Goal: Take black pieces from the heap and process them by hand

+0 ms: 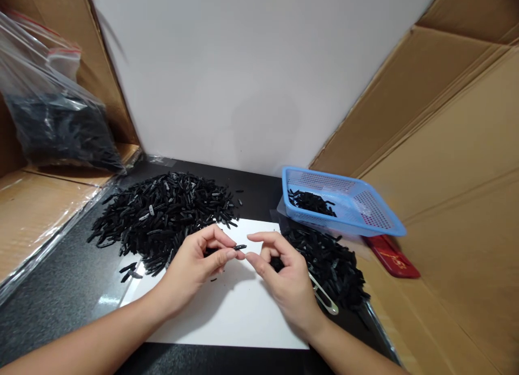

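Between the thumb and forefinger of my left hand (206, 256) is a small, thin black strip (240, 247), its grey-glinting end pointing right. My right hand (279, 267) is close by, its thumb and forefinger apart around that end. The other fingers of the right hand curl in, with dark material at the palm that I cannot make out. From behind this hand sticks out a pale metal handle-like loop (324, 295); whether the hand grips it is hidden. A white sheet (239, 315) lies under both hands, with a big heap of black strips (170, 207) at left.
A second heap of black strips (336, 267) lies right of the sheet. Behind it a blue mesh basket (348, 218) holds some strips. A red flat object (393, 258) lies right of the basket. Cardboard walls (458, 164) flank the dark table; a bag of dark material (60, 126) stands left.
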Demonstrator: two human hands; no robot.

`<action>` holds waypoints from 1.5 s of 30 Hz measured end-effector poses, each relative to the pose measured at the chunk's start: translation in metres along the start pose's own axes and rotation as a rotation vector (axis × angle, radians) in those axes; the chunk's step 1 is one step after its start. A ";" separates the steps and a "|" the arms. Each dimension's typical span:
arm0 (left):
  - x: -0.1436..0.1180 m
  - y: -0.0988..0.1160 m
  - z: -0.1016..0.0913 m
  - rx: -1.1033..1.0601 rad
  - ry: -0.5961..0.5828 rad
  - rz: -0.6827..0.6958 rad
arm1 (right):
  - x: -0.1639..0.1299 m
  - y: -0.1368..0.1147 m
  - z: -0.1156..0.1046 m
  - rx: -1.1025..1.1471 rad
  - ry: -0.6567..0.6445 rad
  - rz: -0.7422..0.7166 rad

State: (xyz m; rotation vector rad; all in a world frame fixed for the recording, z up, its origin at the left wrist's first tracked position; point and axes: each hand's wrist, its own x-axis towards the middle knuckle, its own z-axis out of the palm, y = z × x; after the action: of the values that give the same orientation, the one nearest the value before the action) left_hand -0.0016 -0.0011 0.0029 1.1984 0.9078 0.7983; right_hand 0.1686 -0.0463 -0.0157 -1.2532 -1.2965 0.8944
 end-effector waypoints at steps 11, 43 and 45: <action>-0.002 0.004 0.002 0.011 0.039 -0.121 | 0.000 -0.002 -0.002 -0.036 0.033 -0.005; -0.001 0.000 0.003 -0.127 -0.045 -0.215 | 0.003 -0.003 -0.003 0.662 -0.140 0.316; -0.001 -0.001 0.002 -0.098 -0.062 -0.194 | 0.004 -0.003 -0.003 0.661 -0.183 0.332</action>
State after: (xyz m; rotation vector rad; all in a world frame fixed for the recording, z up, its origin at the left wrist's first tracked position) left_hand -0.0006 -0.0031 0.0027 1.0268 0.9085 0.6384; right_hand 0.1719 -0.0431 -0.0114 -0.8741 -0.8178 1.5530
